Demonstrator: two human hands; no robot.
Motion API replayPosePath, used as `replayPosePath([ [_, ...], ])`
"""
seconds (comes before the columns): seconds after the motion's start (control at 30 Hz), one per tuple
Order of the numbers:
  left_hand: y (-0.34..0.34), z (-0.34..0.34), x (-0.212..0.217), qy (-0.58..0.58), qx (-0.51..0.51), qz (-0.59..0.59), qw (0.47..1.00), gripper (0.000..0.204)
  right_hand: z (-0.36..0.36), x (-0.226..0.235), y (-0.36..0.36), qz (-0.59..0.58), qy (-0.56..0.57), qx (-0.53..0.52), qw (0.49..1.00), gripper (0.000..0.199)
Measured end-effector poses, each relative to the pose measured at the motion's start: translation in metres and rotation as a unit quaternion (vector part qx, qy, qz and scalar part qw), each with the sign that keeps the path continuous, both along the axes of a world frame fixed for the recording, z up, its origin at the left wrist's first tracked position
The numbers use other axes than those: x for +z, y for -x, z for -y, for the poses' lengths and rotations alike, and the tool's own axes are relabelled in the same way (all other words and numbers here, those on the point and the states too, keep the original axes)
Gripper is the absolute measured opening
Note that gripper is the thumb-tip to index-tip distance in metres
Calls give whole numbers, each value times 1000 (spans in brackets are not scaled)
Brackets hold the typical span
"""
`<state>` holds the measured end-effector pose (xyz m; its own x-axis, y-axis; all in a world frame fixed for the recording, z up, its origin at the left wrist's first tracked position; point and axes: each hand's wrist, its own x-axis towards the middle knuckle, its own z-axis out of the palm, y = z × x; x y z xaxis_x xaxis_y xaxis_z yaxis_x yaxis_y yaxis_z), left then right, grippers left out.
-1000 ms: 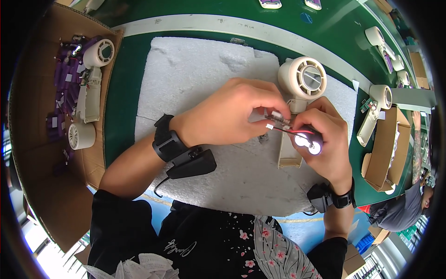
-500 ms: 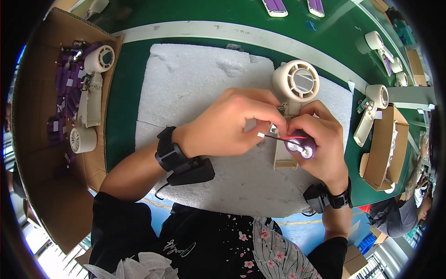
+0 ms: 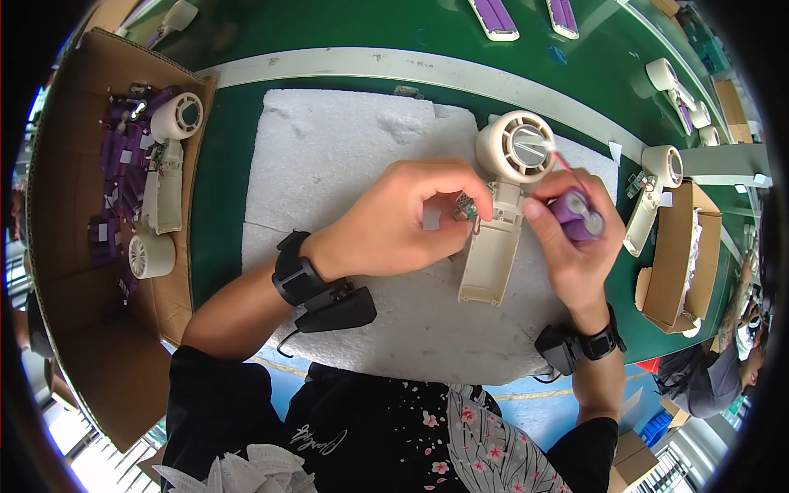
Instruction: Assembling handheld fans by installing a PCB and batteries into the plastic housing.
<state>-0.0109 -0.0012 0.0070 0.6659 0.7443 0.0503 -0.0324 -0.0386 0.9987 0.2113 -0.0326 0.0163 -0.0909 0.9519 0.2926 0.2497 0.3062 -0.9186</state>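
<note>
battery pack (image 3: 574, 214) now sits apart in the right hand (image 3: 582, 261), its red wire (image 3: 567, 164) clear of the left hand (image 3: 390, 215), which pinches a small circuit board (image 3: 467, 206); the two seem disconnected. between the hands, an open fan handle (image 3: 491, 259) lies on white foam (image 3: 329, 156).

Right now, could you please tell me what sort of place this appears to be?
Probably a small-appliance assembly workshop: several similar cream fan-like housings lie about, a cardboard box holds many purple battery-like cells, and a white foam pad covers part of the green workbench.
</note>
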Motion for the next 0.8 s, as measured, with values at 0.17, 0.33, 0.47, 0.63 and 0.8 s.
replayPosePath([
  [0.17,2,-2,2,2,-18,-1,1000,12,-2,4,4,-12,-14,32,999,27],
  [0.33,2,-3,-5,-2,-10,17,1000,9,-6,7,0,132,-140,58,980,28],
  [0.47,0,-1,-5,77,9,64,995,13,-2,8,3,189,-145,54,970,28],
  [0.63,-1,0,-4,77,48,65,994,20,-5,6,3,245,-186,88,948,26],
  [0.8,-6,3,-8,83,48,73,993,19,-4,12,1,271,-185,118,937,22],
])
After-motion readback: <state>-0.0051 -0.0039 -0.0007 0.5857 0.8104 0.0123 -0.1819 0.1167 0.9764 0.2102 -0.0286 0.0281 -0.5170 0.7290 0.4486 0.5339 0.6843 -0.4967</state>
